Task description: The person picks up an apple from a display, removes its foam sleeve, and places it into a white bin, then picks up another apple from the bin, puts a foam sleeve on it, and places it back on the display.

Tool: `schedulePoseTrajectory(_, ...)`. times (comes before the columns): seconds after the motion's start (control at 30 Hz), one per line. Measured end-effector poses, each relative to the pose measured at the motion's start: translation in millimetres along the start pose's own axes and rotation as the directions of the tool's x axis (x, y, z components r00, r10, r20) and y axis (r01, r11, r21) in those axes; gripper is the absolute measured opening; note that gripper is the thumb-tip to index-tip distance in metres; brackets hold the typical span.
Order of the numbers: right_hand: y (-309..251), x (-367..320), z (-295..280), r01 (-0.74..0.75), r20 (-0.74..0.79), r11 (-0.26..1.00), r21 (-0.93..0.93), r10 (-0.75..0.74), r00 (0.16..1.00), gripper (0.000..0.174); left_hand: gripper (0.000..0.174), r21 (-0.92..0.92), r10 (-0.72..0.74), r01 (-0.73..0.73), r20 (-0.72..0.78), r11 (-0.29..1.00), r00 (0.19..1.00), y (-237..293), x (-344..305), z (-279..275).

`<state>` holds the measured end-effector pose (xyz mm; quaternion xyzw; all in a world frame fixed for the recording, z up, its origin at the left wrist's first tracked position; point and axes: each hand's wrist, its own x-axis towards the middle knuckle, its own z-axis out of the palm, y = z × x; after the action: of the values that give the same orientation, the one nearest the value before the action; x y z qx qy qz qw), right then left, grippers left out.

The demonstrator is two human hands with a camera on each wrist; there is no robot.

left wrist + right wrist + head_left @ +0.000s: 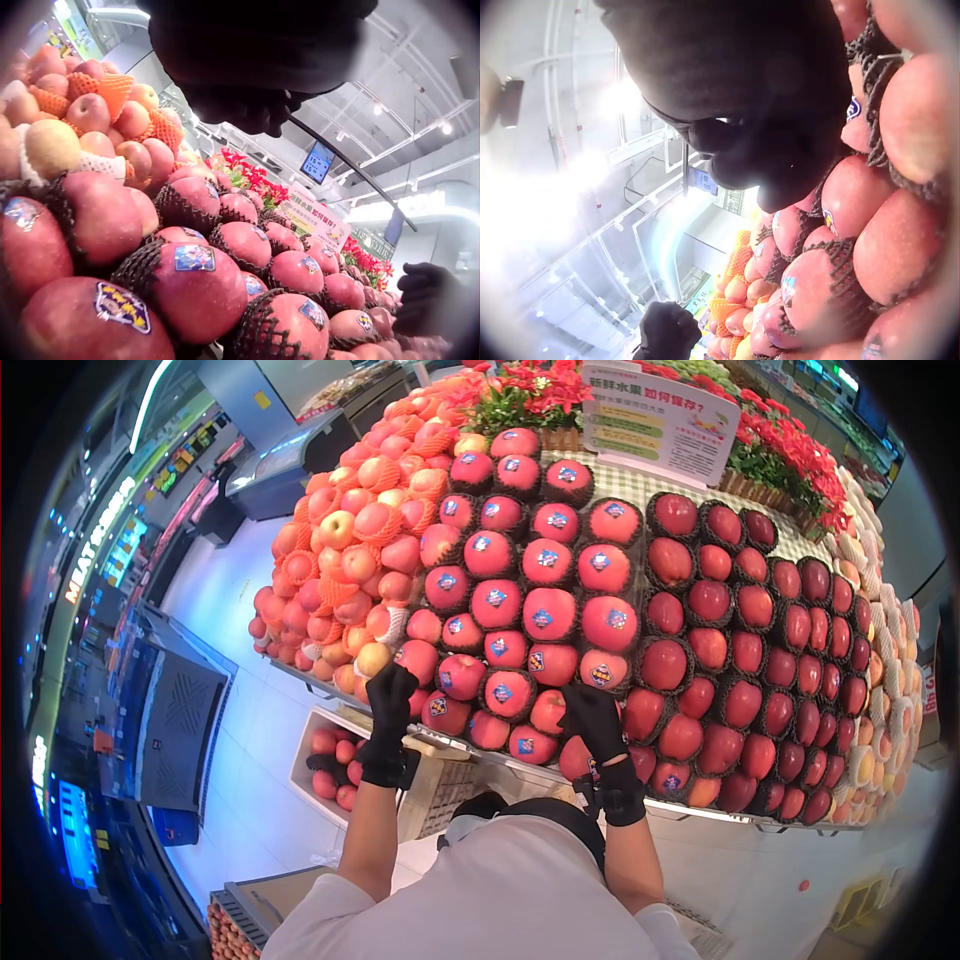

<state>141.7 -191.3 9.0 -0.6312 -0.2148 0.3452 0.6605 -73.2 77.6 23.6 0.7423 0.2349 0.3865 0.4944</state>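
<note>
My black-gloved left hand (392,695) is held as a fist over the left front of a sloping apple display, with nothing showing in it. Under it lie large red apples (199,289) with blue stickers, many in black foam nets. In the right wrist view the same left hand (669,330) shows its fingers curled in. My black-gloved right hand (592,720) is also curled, over the front middle rows, close by a red apple (548,712). From the left wrist view the right hand (427,296) looks like a fist. Its palm side is hidden in its own wrist view.
Paler apples in orange foam nets (375,475) are heaped at the left. Darker red apples (708,648) fill the right. Behind stand red flowers (785,460) and a printed sign (660,425). A white bin (310,765) of apples sits below the left front edge.
</note>
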Motion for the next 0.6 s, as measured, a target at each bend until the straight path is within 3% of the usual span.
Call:
schedulePoseTrajectory(0.07, 26, 12, 6, 0.362, 0.084, 0.898, -0.250, -0.352, 0.932, 0.022, 0.028, -0.077, -0.068, 0.066, -0.016, 0.995, 0.998, -6, -11, -7)
schedulePoseTrajectory(0.1, 27, 16, 12, 0.523, 0.128, 0.759, -0.387, -0.518, 0.846, 0.022, 0.028, -0.116, -0.103, 0.099, -0.022, 0.988, 0.994, -10, -16, -13)
schedulePoseTrajectory(0.13, 25, 23, 18, 0.644, 0.206, 0.528, -0.553, -0.662, 0.720, 0.021, 0.027, -0.076, -0.077, 0.075, -0.026, 0.994, 0.997, -13, -20, -20)
schedulePoseTrajectory(0.23, 12, 17, 47, 0.436, 0.114, 0.737, -0.517, -0.445, 0.888, 0.021, 0.026, -0.061, -0.102, 0.101, -0.014, 0.993, 0.995, -11, -27, -38)
schedulePoseTrajectory(0.27, 0, 10, 54, 0.136, 0.046, 0.940, -0.312, -0.128, 0.991, 0.022, 0.026, -0.017, -0.051, 0.051, -0.004, 0.999, 0.999, -7, -29, -45)
schedulePoseTrajectory(0.3, -12, 5, 62, -0.211, 0.053, 0.974, -0.081, 0.215, 0.975, 0.024, 0.027, -0.027, -0.055, 0.054, -0.012, 0.998, 0.998, -12, -32, -51)
schedulePoseTrajectory(0.4, -8, 5, 81, -0.140, 0.060, 0.983, -0.119, 0.147, 0.987, 0.028, 0.028, -0.033, -0.107, 0.106, -0.017, 0.994, 0.994, -31, -45, -75)
schedulePoseTrajectory(0.47, 9, 7, 89, 0.112, 0.075, 0.953, -0.281, -0.095, 0.993, 0.028, 0.029, -0.014, -0.156, 0.156, -0.045, 0.988, 0.987, -44, -56, -89)
schedulePoseTrajectory(0.57, 34, 17, 91, 0.415, 0.235, 0.690, -0.593, -0.345, 0.909, 0.028, 0.030, -0.022, -0.220, 0.219, -0.060, 0.975, 0.974, -51, -70, -102)
schedulePoseTrajectory(0.6, 34, 16, 94, 0.417, 0.247, 0.675, -0.608, -0.338, 0.908, 0.028, 0.031, -0.011, -0.249, 0.249, -0.069, 0.969, 0.966, -50, -74, -106)
